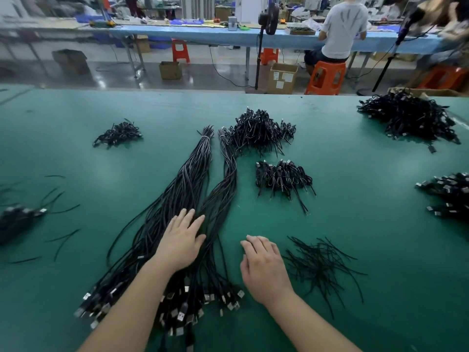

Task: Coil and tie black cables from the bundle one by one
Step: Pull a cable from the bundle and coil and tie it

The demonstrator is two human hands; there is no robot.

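The left hand (181, 241) is laid palm down on the bundle (177, 199) of long black cables, fingers straight and slightly spread, pressing or touching the strands without curling round any of them. The right hand (261, 262) is placed palm down on the green surface (355, 174), just right of the bundle and just left of the loose ties (319, 265). Its fingers are gently bent at the tips; whether anything is pinched beneath them cannot be told. Both forearms are extended forward from the lower edge of the view, wrists low.

The bundle is laid lengthwise from the connector ends (177, 313) near the body to a bound far end (206, 135). A second, thinner strand group (228, 174) is run alongside it on the right.

Risks, as judged from this layout:
- More than one cable may be drawn out at once, since the strands are crossed and closely packed under the left hand.
- The connector ends may be snagged on each other when a single cable is pulled, because they are heaped together.
- The loose ties may be scattered or several lifted together, as they are tangled in one thin heap.

Further out, finished coils are gathered in piles: one beyond the bundle (258, 130), one to its right (281, 176), a smaller one at the far left (118, 134), and larger ones at the right edge (408, 118).
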